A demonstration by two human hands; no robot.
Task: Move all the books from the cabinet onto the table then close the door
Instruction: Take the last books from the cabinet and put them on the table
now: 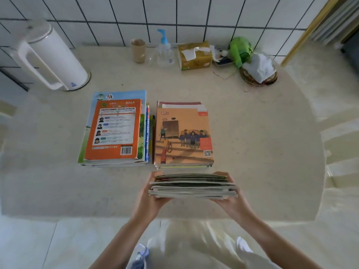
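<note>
I hold a stack of thin books (193, 186) edge-on over the near part of the beige table (262, 152). My left hand (153, 195) grips its left end and my right hand (231, 199) grips its right end. Just beyond the held stack lies a pile topped by a tan book with a drawing of people (183, 135). To the left of that pile rests another pile topped by an orange book (114, 129) on a larger blue-and-green one. The cabinet is not in view.
A white kettle (48, 57) stands at the back left. Along the tiled wall are a cardboard tube (138, 50), a pump bottle (165, 50), a tissue box (194, 55), a green bag (240, 50) and a basket with white paper (258, 72). A chair (338, 148) is at the right.
</note>
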